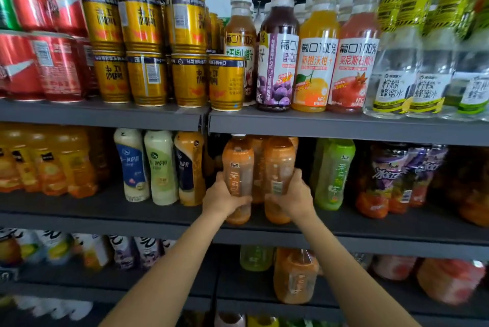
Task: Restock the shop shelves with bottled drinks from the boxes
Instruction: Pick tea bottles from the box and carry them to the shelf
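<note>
The left hand [222, 198] is wrapped around 1 orange-labelled clear plastic tea bottle [238, 165], and the right hand [293, 198] grips a 2nd orange tea bottle [279, 165] just beside it at 3 o'clock; both stand upright at the front of the grey metal middle shelf [105, 217]. At 12 o'clock, on the shelf above, 4 white-capped juice bottles [317, 62] read "100%", 2 also "NFC". At 10 o'clock stand stacked gold drink cans [148, 78], too blurred to count
</note>
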A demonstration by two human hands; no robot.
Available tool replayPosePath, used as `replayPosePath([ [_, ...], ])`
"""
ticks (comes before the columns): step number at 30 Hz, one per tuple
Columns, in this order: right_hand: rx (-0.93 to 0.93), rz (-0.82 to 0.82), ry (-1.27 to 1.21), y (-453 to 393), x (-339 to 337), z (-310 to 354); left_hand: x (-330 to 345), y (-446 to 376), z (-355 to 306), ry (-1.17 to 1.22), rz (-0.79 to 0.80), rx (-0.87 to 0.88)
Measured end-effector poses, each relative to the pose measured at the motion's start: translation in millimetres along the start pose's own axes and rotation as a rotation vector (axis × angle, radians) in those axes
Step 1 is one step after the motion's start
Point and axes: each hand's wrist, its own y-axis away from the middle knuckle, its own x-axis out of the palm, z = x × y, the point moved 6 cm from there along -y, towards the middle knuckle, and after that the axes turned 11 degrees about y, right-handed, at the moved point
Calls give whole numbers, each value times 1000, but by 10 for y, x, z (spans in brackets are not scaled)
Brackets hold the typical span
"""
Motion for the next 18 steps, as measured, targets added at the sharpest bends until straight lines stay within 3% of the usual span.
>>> replayPosePath([
  [4, 68, 42, -89, -17, 338, -154, 119, 47, 233, -138, -32, -73],
  [9, 93, 6, 61, -168, 382, -110, 162, -2, 223, -203, -81, -74],
  [18, 151, -37, 60, -425, 366, -98, 222, -72, 210, -178, -125, -89],
])
